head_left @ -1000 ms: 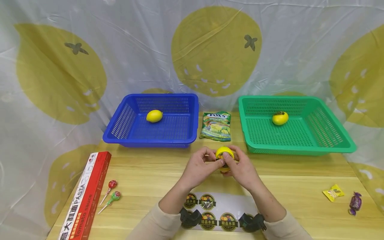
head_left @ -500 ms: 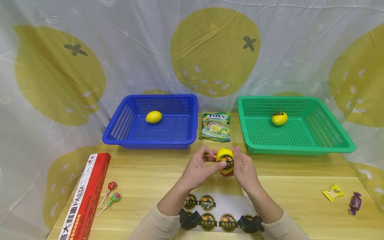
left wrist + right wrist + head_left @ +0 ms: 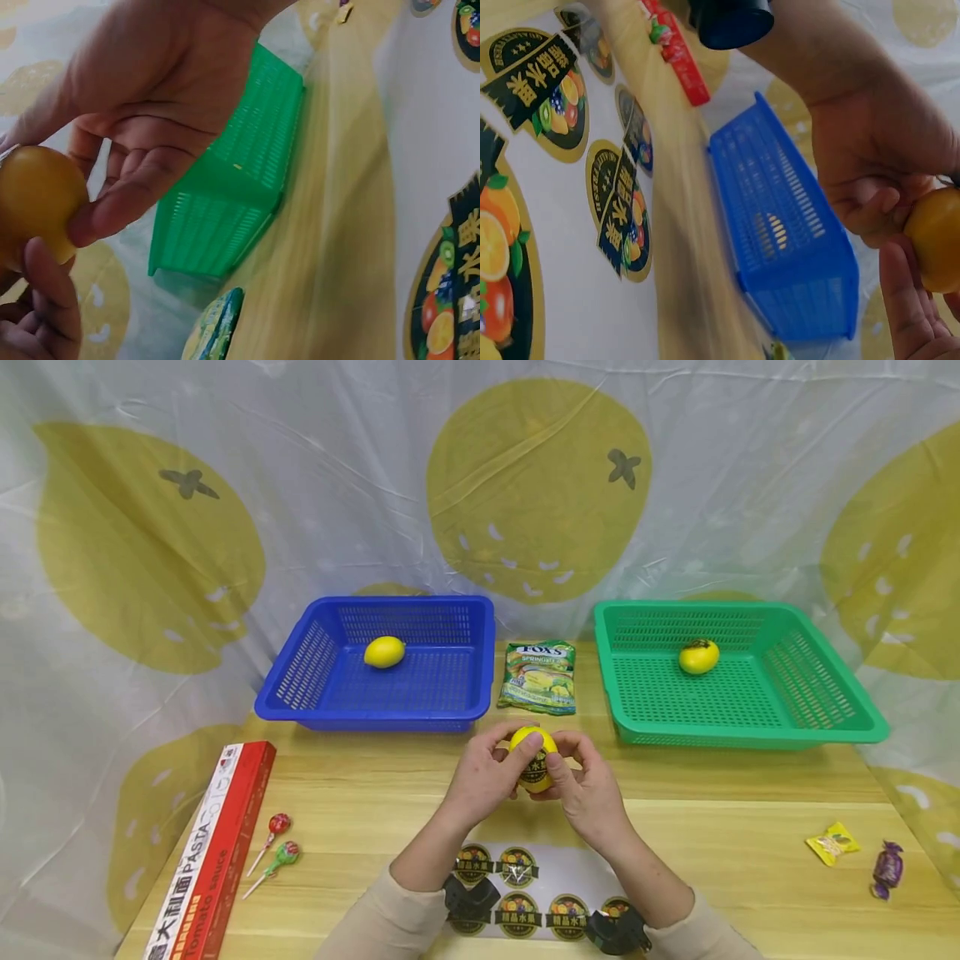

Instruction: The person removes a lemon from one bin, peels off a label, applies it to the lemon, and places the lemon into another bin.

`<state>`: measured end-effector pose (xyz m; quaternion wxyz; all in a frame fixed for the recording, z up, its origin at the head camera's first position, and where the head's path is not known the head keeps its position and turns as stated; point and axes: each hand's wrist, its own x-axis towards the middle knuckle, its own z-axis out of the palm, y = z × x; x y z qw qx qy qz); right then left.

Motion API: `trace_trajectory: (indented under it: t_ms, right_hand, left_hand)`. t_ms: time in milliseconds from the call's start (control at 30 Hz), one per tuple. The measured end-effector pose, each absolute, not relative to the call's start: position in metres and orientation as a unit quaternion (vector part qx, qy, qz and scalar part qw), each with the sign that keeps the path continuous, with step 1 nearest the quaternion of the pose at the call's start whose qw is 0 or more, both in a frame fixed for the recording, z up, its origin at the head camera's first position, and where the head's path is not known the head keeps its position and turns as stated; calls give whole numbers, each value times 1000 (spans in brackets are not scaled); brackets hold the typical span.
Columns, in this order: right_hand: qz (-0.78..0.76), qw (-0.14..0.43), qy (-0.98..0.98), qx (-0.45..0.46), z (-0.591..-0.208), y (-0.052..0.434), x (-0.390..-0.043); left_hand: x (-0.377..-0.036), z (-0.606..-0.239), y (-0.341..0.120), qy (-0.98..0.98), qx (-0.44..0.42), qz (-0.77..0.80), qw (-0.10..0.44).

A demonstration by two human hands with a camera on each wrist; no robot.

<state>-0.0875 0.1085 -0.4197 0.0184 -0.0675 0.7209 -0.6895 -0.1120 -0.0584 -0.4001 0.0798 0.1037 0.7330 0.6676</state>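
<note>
Yellow held lemon bears a label legible only in head view.

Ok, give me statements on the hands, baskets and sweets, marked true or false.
1. The left hand and right hand hold one lemon. True.
2. The candy bag lies between the blue basket and green basket. True.
3. The green basket contains three fruits. False: it contains a single fruit.
4. Both lollipops lie in the blue basket. False: the red lollipop and green lollipop lie beside the pasta box.
5. The purple sweet lies right of the yellow sweet. True.
</note>
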Motion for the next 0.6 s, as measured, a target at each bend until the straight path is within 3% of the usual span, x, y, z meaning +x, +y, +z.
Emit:
trace_trajectory:
  t_ms: [300, 433, 600]
  right_hand:
    - [-713, 39, 698, -48, -419, 102, -85]
    - [-716, 56, 695, -41, -418, 102, -85]
    - [-700, 59, 711, -39, -416, 105, -86]
  left_hand:
    - [-111, -408, -56, 741, 74, 668, -20]
    - [-113, -409, -58, 736, 60, 675, -19]
    - [-115, -406, -62, 755, 78, 651, 28]
